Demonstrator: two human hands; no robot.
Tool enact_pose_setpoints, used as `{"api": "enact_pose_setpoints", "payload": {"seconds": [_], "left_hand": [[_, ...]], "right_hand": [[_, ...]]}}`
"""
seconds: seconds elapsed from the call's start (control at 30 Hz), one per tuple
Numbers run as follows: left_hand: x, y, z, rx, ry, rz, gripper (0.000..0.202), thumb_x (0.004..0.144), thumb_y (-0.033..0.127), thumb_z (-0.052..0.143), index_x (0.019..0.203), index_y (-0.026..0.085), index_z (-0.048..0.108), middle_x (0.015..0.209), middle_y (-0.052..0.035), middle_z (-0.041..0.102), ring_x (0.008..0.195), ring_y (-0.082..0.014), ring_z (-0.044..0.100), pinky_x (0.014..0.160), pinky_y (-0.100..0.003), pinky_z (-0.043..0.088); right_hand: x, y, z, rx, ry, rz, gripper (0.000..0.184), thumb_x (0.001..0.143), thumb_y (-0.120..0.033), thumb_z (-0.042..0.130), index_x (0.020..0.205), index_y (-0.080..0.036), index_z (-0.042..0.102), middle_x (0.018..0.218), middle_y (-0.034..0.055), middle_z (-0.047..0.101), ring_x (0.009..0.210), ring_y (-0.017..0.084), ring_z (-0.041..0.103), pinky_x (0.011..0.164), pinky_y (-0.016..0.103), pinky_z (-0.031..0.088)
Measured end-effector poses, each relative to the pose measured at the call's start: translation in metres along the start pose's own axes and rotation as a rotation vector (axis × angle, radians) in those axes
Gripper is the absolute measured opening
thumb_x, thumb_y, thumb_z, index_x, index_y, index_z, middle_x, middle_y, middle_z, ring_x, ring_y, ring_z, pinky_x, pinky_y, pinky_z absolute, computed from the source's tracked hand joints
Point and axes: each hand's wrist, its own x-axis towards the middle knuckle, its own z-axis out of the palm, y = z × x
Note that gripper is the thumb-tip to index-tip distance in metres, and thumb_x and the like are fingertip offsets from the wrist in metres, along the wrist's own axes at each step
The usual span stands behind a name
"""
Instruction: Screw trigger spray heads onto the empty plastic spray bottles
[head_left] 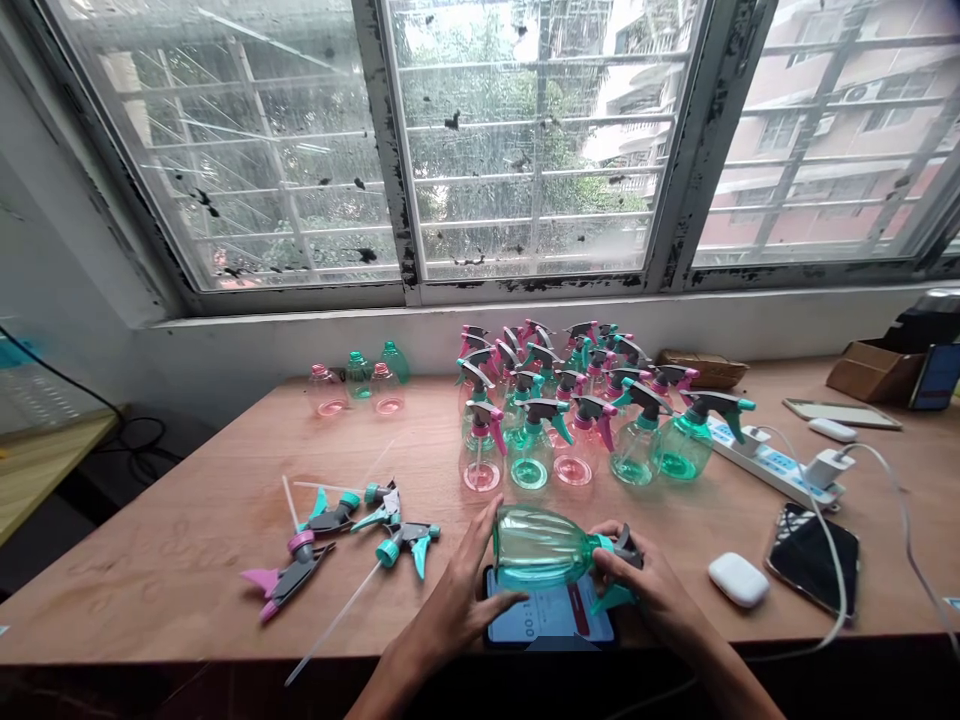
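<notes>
A green plastic spray bottle [541,545] lies on its side in front of me, above a phone [551,618] showing a timer. My left hand [459,595] cups the bottle's base end with fingers curled round it. My right hand [651,585] is closed round the grey and teal trigger head [621,570] at the bottle's neck. Several loose trigger heads [341,540] with dip tubes lie on the table to the left. Many assembled pink and green spray bottles [577,420] stand in a group behind.
Three headless bottles [358,385] stand at the back left of the wooden table [187,540]. To the right lie a white earbud case [739,579], a black phone [811,556], a power strip [772,463] with cables, a tablet [841,413] and a cardboard box [874,372].
</notes>
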Motion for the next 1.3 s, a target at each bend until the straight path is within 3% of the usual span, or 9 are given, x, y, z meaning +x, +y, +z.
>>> {"api": "enact_pose_setpoints", "payload": {"seconds": [0.13, 0.3, 0.4, 0.5, 0.67, 0.83, 0.9, 1.17, 1.3], "left_hand": [[-0.001, -0.002, 0.001, -0.009, 0.024, 0.042, 0.075, 0.097, 0.018, 0.055, 0.157, 0.035, 0.015, 0.165, -0.0049, 0.025, 0.152, -0.0275, 0.022, 0.124, -0.046, 0.021], [0.0, 0.004, -0.001, -0.044, -0.012, -0.037, 0.104, 0.085, 0.035, 0.076, 0.159, 0.032, 0.002, 0.164, -0.0093, 0.024, 0.151, -0.0314, 0.021, 0.123, -0.048, 0.023], [0.002, 0.005, -0.002, -0.017, -0.011, -0.059, 0.105, 0.083, 0.038, 0.078, 0.158, 0.032, 0.005, 0.163, -0.0092, 0.028, 0.151, -0.0315, 0.021, 0.123, -0.05, 0.023], [0.002, 0.001, 0.0, 0.024, 0.0, -0.021, 0.105, 0.081, 0.032, 0.08, 0.158, 0.034, 0.008, 0.163, -0.0067, 0.028, 0.151, -0.0316, 0.023, 0.122, -0.05, 0.025], [-0.001, -0.004, 0.002, 0.029, 0.03, 0.023, 0.087, 0.093, 0.016, 0.063, 0.158, 0.035, 0.008, 0.164, -0.006, 0.027, 0.15, -0.0286, 0.027, 0.122, -0.048, 0.027], [-0.001, 0.005, 0.0, 0.03, -0.002, -0.052, 0.107, 0.081, 0.032, 0.08, 0.159, 0.031, 0.007, 0.163, -0.0096, 0.028, 0.15, -0.0328, 0.022, 0.122, -0.05, 0.025], [0.0, 0.008, -0.001, 0.038, -0.01, -0.075, 0.104, 0.081, 0.036, 0.079, 0.158, 0.031, 0.01, 0.162, -0.0096, 0.03, 0.15, -0.0324, 0.022, 0.122, -0.05, 0.025], [0.0, 0.001, 0.001, 0.035, 0.005, -0.028, 0.093, 0.088, 0.031, 0.072, 0.158, 0.035, 0.011, 0.163, -0.0072, 0.029, 0.149, -0.0304, 0.028, 0.122, -0.05, 0.026], [-0.001, 0.004, 0.0, 0.0, -0.009, -0.047, 0.104, 0.084, 0.036, 0.077, 0.158, 0.032, 0.004, 0.163, -0.0106, 0.027, 0.15, -0.0314, 0.025, 0.122, -0.05, 0.025]], "right_hand": [[0.001, -0.001, 0.001, 0.003, -0.013, 0.011, 0.038, 0.079, -0.045, 0.079, 0.096, -0.018, 0.06, 0.066, -0.0014, 0.068, 0.059, 0.018, 0.064, 0.058, 0.029, 0.049], [0.001, -0.001, 0.002, 0.003, -0.003, 0.01, 0.039, 0.078, -0.047, 0.079, 0.096, -0.018, 0.061, 0.063, -0.0019, 0.067, 0.059, 0.017, 0.063, 0.059, 0.029, 0.049], [0.0, -0.001, 0.002, 0.0, 0.002, 0.011, 0.04, 0.077, -0.047, 0.08, 0.097, -0.018, 0.061, 0.063, -0.0018, 0.068, 0.059, 0.018, 0.063, 0.059, 0.028, 0.048], [0.0, -0.001, 0.001, 0.005, 0.016, 0.01, 0.039, 0.078, -0.047, 0.079, 0.098, -0.018, 0.061, 0.063, -0.0023, 0.068, 0.059, 0.017, 0.062, 0.06, 0.028, 0.048], [0.002, 0.0, 0.0, -0.003, -0.002, 0.011, 0.039, 0.079, -0.047, 0.078, 0.099, -0.018, 0.06, 0.063, -0.0023, 0.068, 0.059, 0.018, 0.063, 0.06, 0.029, 0.048], [0.0, 0.0, 0.0, -0.018, 0.001, 0.002, 0.038, 0.081, -0.048, 0.076, 0.098, -0.018, 0.06, 0.063, -0.0025, 0.067, 0.06, 0.018, 0.063, 0.061, 0.029, 0.047], [0.0, 0.0, 0.0, -0.024, 0.003, -0.006, 0.038, 0.082, -0.049, 0.075, 0.098, -0.018, 0.06, 0.063, -0.0025, 0.067, 0.06, 0.018, 0.063, 0.061, 0.029, 0.046], [0.001, 0.0, 0.001, -0.045, 0.049, -0.018, 0.037, 0.082, -0.049, 0.075, 0.099, -0.018, 0.062, 0.062, -0.0022, 0.065, 0.061, 0.019, 0.06, 0.062, 0.031, 0.047], [0.0, -0.002, 0.003, -0.034, 0.035, -0.011, 0.036, 0.081, -0.048, 0.076, 0.097, -0.019, 0.062, 0.063, -0.0029, 0.064, 0.062, 0.018, 0.06, 0.061, 0.03, 0.048]]}}
